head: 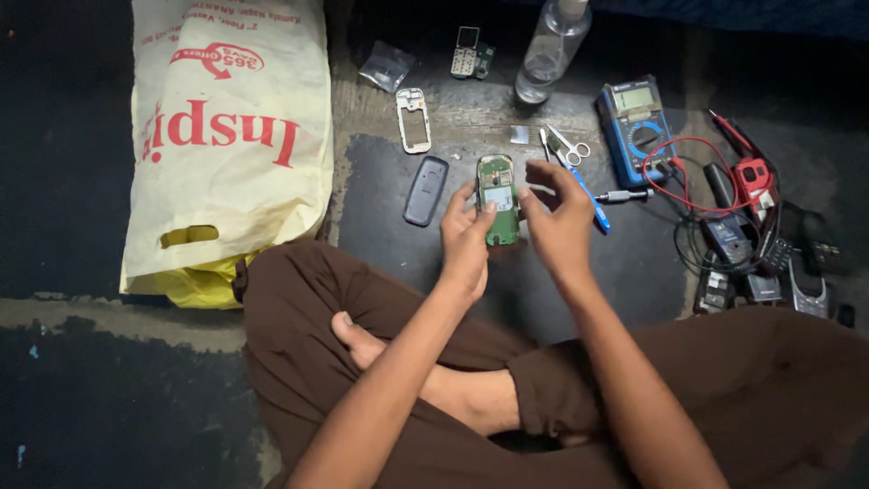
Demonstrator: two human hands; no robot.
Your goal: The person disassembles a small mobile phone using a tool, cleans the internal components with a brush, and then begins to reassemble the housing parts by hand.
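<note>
Person seated cross-legged on the floor [561, 290], both forearms raised from the lap and converging at centre; the left hand [466, 240] is closed on a bare green phone circuit board [498, 199], thumb on its face, holding it upright just above the floor. The right hand [557, 222] sits at the board's three o'clock, fingers loosely curled and part open, fingertips at its edge; firm grip cannot be confirmed. Grey back cover [425, 190] at nine o'clock, blue multimeter [635, 127] at two o'clock.
</note>
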